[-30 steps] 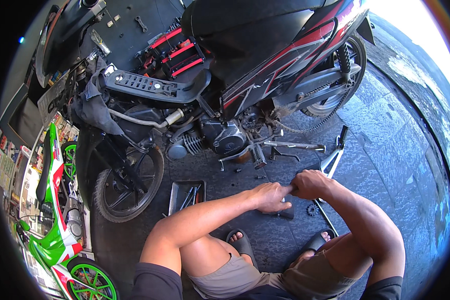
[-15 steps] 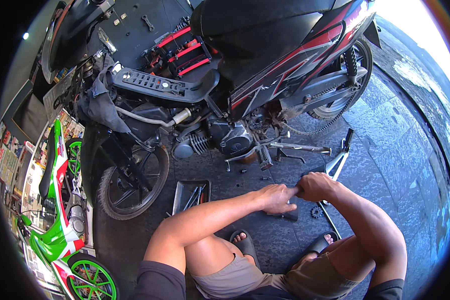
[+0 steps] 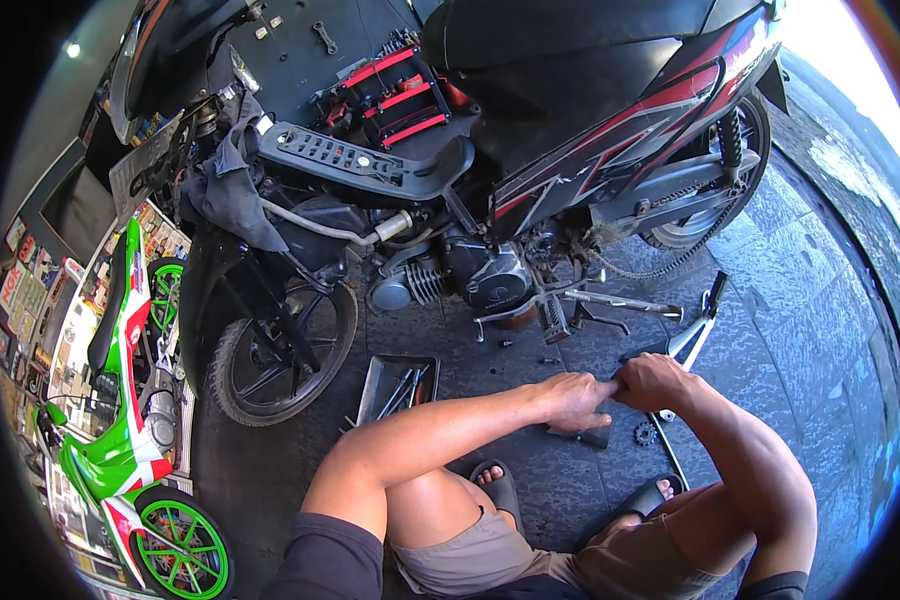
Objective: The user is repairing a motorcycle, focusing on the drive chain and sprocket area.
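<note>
My left hand (image 3: 574, 402) and my right hand (image 3: 652, 380) meet above the floor in front of me. Both have curled fingers, and the left fingertips reach against the right fist; whatever they grip is hidden. Beyond the right hand lies a silver-and-black metal bracket (image 3: 695, 335), partly covered by that hand. A black piece (image 3: 592, 437) shows under my left hand. Close to the right wrist are a small toothed sprocket (image 3: 646, 433) and a thin metal rod (image 3: 679, 461) on the floor.
A partly stripped motorcycle (image 3: 498, 272) stands across the far side, its chain (image 3: 660, 272) hanging loose. A metal tray (image 3: 382, 376) with tools sits left of my hands. Small bolts (image 3: 506, 344) lie on the tiles. At left is a green motorcycle (image 3: 120, 400); a red-and-black tool rack (image 3: 406, 104) stands behind.
The whole scene has shifted slightly right in the picture as my view turned. My hands keep about the same pose, pressed close together.
</note>
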A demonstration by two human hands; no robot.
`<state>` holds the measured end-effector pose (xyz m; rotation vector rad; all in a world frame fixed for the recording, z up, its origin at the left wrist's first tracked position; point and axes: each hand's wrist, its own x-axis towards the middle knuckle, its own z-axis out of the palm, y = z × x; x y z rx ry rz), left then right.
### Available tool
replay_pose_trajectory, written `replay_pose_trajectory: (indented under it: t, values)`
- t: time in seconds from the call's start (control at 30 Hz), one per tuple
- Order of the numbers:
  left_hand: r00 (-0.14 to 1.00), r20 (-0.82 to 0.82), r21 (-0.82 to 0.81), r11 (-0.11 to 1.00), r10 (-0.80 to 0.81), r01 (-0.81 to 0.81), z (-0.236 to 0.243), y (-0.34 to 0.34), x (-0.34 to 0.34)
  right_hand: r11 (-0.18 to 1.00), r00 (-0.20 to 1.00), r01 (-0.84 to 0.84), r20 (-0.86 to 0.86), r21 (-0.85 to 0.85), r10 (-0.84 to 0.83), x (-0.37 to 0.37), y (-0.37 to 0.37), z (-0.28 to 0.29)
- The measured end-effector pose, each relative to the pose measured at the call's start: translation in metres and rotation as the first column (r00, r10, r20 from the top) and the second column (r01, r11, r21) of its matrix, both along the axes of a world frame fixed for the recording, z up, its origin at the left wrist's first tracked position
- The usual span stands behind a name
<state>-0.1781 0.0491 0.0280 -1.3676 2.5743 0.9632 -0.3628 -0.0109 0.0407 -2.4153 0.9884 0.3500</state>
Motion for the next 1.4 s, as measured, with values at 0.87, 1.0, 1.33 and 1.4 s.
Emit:
replay_pose_trajectory:
  t: [0.87, 1.0, 1.33, 1.4]
  values:
    - [1.000, -0.018, -0.031, 1.000, -0.004, 0.004, -0.001, 0.002, 0.001, 0.999, 1.000, -0.020, 0.023, -0.042, 0.021, -0.002, 0.000, -0.005]
    - [0.999, -0.037, -0.042, 0.999, 0.012, -0.013, -0.001, 0.003, 0.002, 0.999, 0.999, -0.015, 0.033, -0.033, 0.016, -0.002, 0.000, -0.006]
    - [0.999, -0.039, -0.070, 0.998, -0.003, 0.000, 0.000, 0.004, 0.001, 0.998, 1.000, -0.003, 0.021, -0.068, 0.005, -0.002, -0.001, -0.009]
    - [0.999, -0.034, -0.065, 0.998, -0.003, 0.001, -0.001, 0.003, 0.002, 0.998, 0.999, 0.003, 0.048, -0.065, 0.000, -0.002, 0.000, -0.009]
